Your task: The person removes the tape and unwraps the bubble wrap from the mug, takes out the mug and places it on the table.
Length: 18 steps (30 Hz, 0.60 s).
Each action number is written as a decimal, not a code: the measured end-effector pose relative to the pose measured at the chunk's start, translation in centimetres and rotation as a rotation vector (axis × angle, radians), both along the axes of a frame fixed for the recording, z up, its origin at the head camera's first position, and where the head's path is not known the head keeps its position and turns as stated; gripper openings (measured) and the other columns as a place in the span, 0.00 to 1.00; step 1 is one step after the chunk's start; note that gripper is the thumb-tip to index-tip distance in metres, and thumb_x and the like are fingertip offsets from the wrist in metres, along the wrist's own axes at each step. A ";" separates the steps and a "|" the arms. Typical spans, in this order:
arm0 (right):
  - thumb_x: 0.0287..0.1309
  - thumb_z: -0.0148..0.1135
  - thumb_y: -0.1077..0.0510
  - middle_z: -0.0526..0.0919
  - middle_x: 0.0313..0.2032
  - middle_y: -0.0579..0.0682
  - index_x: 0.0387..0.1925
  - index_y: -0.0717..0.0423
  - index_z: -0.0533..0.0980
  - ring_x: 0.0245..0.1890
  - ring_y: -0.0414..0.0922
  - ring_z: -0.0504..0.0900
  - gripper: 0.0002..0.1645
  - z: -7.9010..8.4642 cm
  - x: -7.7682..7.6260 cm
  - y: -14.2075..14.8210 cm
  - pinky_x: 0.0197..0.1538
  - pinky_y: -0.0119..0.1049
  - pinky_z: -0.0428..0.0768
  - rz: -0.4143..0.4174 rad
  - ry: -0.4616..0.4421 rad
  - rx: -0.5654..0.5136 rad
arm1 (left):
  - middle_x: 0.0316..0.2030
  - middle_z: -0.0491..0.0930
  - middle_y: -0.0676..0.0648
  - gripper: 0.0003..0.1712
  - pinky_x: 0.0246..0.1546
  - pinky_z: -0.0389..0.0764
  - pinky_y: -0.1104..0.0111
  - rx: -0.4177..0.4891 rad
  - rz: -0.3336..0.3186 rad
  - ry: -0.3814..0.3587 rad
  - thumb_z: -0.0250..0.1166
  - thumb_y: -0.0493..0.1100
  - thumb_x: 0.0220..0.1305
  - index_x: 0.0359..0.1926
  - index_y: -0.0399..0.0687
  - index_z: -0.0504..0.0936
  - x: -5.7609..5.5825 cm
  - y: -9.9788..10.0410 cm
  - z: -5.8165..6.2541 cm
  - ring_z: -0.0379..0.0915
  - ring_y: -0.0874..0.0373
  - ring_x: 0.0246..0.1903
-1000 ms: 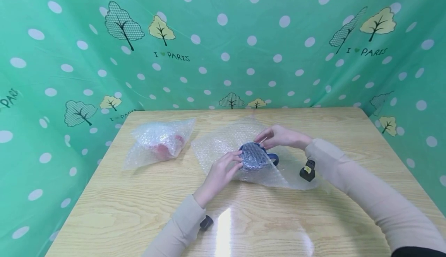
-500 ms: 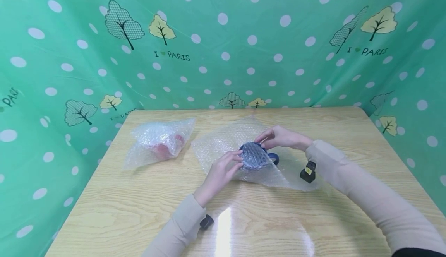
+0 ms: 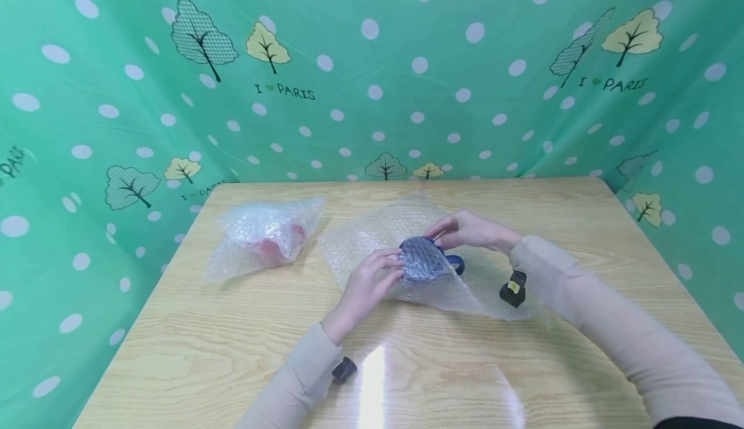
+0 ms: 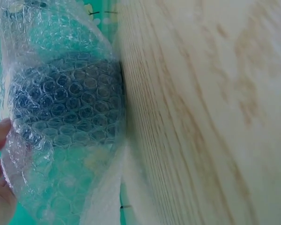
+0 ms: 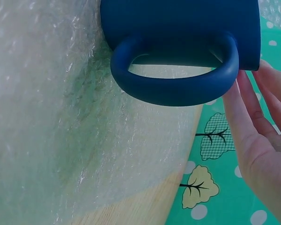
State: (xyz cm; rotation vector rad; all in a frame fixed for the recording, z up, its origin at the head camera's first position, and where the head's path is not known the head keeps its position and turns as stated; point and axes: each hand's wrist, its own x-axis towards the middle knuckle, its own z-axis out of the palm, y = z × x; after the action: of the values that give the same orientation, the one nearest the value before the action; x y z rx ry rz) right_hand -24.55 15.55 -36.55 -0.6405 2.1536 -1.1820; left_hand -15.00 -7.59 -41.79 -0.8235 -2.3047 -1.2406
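head shows mug (image 3: 425, 261) between left fingers (image 3: 383, 263) pressing wrap (image 3: 369, 229) and right fingers (image 3: 444, 224) pinching rim

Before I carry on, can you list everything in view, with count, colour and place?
mug: 1, blue, between the hands, partly covered by bubble wrap, handle uncovered
bubble wrap sheet: 1, clear, spread on the table and folded over the mug
wrapped bundle: 1, clear bubble wrap with something red inside (too veiled to name), on the table to the left
table: 1, light wood, under everything
backdrop: 1, green with white dots, trees and lettering, behind and beside the table
wrist devices: 2, black, one at each wrist
sleeves: 2, beige, one on each arm
left hand: 1, at the mug's wrapped left side
right hand: 1, fingers at the mug's rim
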 end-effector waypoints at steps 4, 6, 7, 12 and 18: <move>0.53 0.56 0.65 0.76 0.48 0.60 0.49 0.64 0.73 0.44 0.48 0.78 0.19 -0.1 0.0 0.0 0.48 0.38 0.77 -0.003 -0.004 -0.014 | 0.43 0.77 0.41 0.09 0.39 0.77 0.75 0.046 0.004 -0.006 0.65 0.32 0.48 0.34 0.35 0.79 0.1 0.1 0.2 0.77 0.54 0.36; 0.53 0.56 0.65 0.76 0.48 0.60 0.49 0.65 0.72 0.44 0.49 0.78 0.19 -0.1 0.0 0.0 0.47 0.38 0.77 0.003 0.001 -0.020 | 0.42 0.77 0.41 0.09 0.36 0.78 0.77 0.066 0.009 -0.017 0.65 0.31 0.48 0.33 0.35 0.79 0.1 0.2 0.3 0.77 0.55 0.34; 0.52 0.57 0.65 0.76 0.47 0.60 0.49 0.65 0.72 0.44 0.49 0.78 0.20 -0.1 0.0 0.0 0.47 0.38 0.77 0.003 0.001 -0.022 | 0.41 0.77 0.41 0.09 0.35 0.78 0.77 0.073 0.013 -0.022 0.66 0.31 0.47 0.33 0.34 0.79 0.2 0.2 0.3 0.77 0.55 0.33; 0.52 0.56 0.65 0.77 0.47 0.60 0.48 0.65 0.72 0.44 0.49 0.78 0.19 -0.1 -0.1 0.0 0.47 0.38 0.77 0.007 0.002 -0.026 | 0.37 0.78 0.41 0.10 0.35 0.79 0.74 0.122 0.028 -0.089 0.67 0.30 0.45 0.33 0.33 0.79 0.3 0.2 0.6 0.77 0.54 0.31; 0.53 0.56 0.64 0.77 0.48 0.59 0.49 0.65 0.72 0.43 0.48 0.78 0.20 0.0 0.0 0.0 0.47 0.37 0.77 0.011 -0.006 -0.013 | 0.33 0.79 0.41 0.15 0.35 0.79 0.73 0.198 0.064 -0.247 0.67 0.32 0.45 0.38 0.33 0.78 0.5 0.1 0.7 0.77 0.51 0.30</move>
State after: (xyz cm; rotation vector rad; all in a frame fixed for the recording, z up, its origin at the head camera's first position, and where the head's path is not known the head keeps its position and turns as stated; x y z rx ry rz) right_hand -24.59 15.59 -36.57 -0.6529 2.1362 -1.1914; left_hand -14.50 -7.51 -41.11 -0.5502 -2.3231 -1.5867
